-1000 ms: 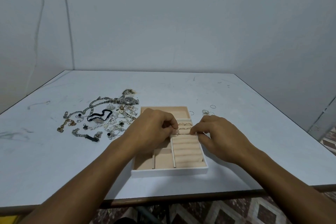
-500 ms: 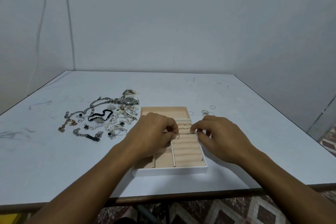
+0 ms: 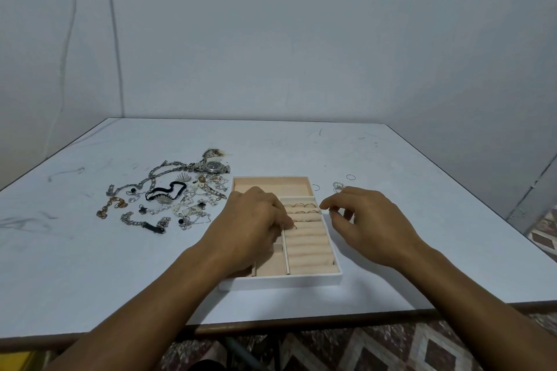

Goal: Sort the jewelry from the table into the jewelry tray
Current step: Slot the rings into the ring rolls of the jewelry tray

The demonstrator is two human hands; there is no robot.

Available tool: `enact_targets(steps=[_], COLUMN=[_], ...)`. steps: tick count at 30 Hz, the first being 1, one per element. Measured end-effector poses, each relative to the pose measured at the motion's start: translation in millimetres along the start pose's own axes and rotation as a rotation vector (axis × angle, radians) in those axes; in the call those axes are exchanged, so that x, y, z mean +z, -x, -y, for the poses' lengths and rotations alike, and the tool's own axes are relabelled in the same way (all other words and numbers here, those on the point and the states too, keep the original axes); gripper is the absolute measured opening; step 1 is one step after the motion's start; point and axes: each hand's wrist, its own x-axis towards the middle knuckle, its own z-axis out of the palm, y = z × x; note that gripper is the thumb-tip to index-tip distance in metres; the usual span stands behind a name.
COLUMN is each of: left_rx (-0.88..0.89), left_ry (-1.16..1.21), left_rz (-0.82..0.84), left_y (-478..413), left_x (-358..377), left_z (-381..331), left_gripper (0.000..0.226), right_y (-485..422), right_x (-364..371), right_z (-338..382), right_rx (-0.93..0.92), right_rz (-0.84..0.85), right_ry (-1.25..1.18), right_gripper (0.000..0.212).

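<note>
My left hand (image 3: 253, 220) curls over the jewelry tray (image 3: 280, 281), pinching a ring (image 3: 294, 226) at the roll slots (image 3: 306, 239); I'd seat it straight down. My right hand (image 3: 364, 220) is half-curled (contents: cannot tell). Loose jewelry (image 3: 168, 199) lies at ten o'clock.

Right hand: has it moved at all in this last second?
Yes, slightly. The right hand has drawn its fingers rightward off the ring rolls to the right rim of the jewelry tray.
</note>
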Motion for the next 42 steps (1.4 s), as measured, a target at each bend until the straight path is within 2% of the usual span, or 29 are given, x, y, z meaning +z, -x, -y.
enact_targets(steps=[7,12,19,22,27,31,36,39,42], left_rx=[0.016,-0.003,-0.097,-0.116,-0.208,-0.315,-0.427,-0.458,-0.476], left_ry=[-0.055,0.010,0.032,-0.059,-0.227,-0.291,-0.371,-0.397,-0.426], left_rz=[0.031,0.015,0.077,0.146,0.361,0.401,0.444,0.464,0.471], left_y=[0,-7,-75,-108,-143,-151,-160,-165,-168], left_x=[1,1,-1,9,33,43,48,49,49], left_z=[1,4,3,-4,-13,-18,-24,-28,-31], left_gripper=[0.028,0.022,0.026,0.029,0.042,0.027,0.048,0.038,0.038], right_y=[-2,-6,-25,-30,-32,-35,-49,-59,-69], right_x=[1,3,13,12,7,6,2,0,0], right_z=[-2,-8,-31,-45,-66,-79,-87,-87,-84], right_rx=[0.021,0.064,0.227,0.291,0.353,0.403,0.455,0.460,0.451], right_rz=[0.008,0.009,-0.038,-0.073,-0.091,-0.066,-0.015,0.042,0.081], right_ry=[0.004,-0.030,-0.053,-0.053,-0.101,-0.166,-0.224,-0.230,-0.237], right_gripper=[0.026,0.025,0.025,0.020,0.013,0.022,0.017,0.015,0.015])
